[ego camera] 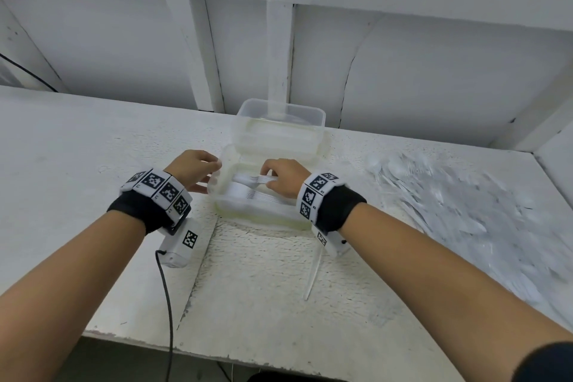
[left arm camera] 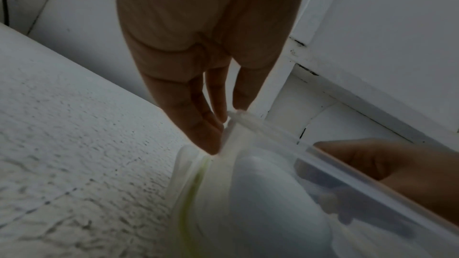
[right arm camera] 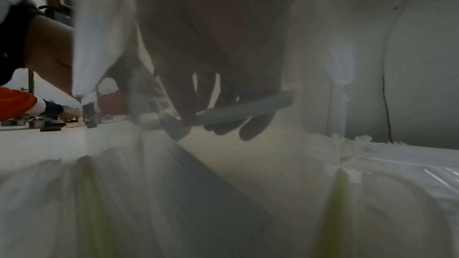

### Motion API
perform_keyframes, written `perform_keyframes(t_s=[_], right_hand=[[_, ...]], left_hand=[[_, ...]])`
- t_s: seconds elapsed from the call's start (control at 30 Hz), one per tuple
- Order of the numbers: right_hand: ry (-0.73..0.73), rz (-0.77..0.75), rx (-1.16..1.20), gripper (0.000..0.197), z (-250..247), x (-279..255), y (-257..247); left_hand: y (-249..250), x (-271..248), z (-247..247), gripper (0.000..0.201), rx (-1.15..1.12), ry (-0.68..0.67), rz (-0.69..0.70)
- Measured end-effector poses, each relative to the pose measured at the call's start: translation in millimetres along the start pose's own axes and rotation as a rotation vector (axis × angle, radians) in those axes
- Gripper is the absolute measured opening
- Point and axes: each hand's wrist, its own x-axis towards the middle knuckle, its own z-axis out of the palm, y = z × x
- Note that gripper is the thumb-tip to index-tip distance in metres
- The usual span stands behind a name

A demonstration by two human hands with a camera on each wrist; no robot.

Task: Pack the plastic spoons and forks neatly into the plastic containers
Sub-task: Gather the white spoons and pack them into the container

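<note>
A stack of white cutlery (ego camera: 259,179) sits inside the near container (ego camera: 257,216) on the bench (ego camera: 77,146) — the right hand (ego camera: 283,177) grips it, fingers curled. The left hand (ego camera: 193,168) pinches the container's left rim. A second container (ego camera: 280,116) stands behind; a loose cutlery pile (ego camera: 449,211) lies right — uncountable.

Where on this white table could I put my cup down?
The table is bare left of the left hand, and in front of the near container toward the table's edge. The right side is crowded with the loose cutlery pile; behind the containers the wall stands close.
</note>
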Motion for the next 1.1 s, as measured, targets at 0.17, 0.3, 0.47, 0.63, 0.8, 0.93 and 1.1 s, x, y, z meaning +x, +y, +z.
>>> perform_keyframes(t_s=[0.17, 0.3, 0.47, 0.63, 0.8, 0.93, 1.1], right_hand=[[-0.041, 0.034, 0.077, 0.028, 4, -4, 3], [-0.067, 0.038, 0.118, 0.030, 2, -6, 3], [-0.031, 0.047, 0.135, 0.033, 4, -6, 2], [-0.061, 0.045, 0.076, 0.033, 3, -7, 4], [-0.073, 0.018, -0.019, 0.036, 0, -9, 7], [-0.014, -0.075, -0.056, 0.037, -18, -27, 10], [0.169, -0.126, 0.014, 0.034, -59, -81, 38]], left_hand=[[-1, 1, 1, 0.014, -0.026, 0.012, 0.014], [-1, 1, 1, 0.011, -0.025, 0.012, 0.018], [-2, 1, 1, 0.014, -0.027, 0.012, 0.015], [0, 0, 2, 0.015, 0.001, 0.024, 0.016], [3, -3, 0, 0.021, 0.139, 0.098, 0.048], [26, -17, 7, 0.026, 0.274, 0.283, 0.258], [74, -54, 51, 0.023, 0.204, 0.219, 0.514]])
